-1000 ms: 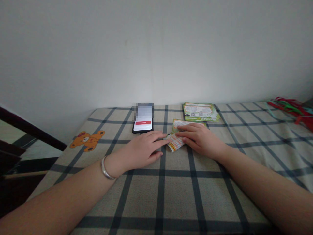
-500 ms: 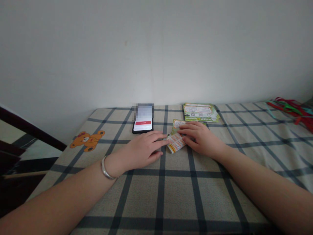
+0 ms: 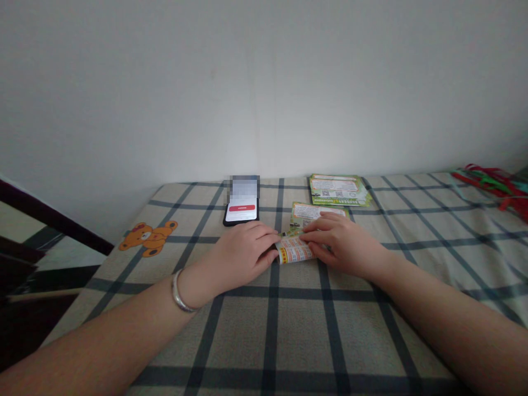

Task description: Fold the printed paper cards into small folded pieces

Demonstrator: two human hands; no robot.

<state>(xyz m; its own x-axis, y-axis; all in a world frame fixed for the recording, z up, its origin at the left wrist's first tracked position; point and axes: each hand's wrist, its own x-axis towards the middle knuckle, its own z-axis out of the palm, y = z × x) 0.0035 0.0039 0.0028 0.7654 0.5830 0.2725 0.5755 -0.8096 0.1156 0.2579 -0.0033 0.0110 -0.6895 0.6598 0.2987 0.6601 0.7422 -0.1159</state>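
A green-edged leaflet (image 3: 301, 212) lies on the checked cloth between my hands. Its near part is curled up, showing a back printed with orange and yellow blocks (image 3: 295, 251). My left hand (image 3: 247, 250), with a silver bangle at the wrist, pinches the left end of the curl. My right hand (image 3: 344, 242) holds the curl's right side, thumb below and fingers over the sheet, covering part of the print. Whether the fold is creased flat I cannot tell.
A phone (image 3: 242, 214) with a lit screen lies beyond my left hand. Near the wall is a stack of similar leaflets (image 3: 338, 190). Red and green strips (image 3: 495, 184) are heaped at the far right. A bear picture (image 3: 148, 239) marks the checked tablecloth (image 3: 243, 341) on the left.
The curled part of the leaflet has come round straighter and nearer to me. My left fingers have closed on its left end, and my right hand has shifted slightly nearer, uncovering more print.
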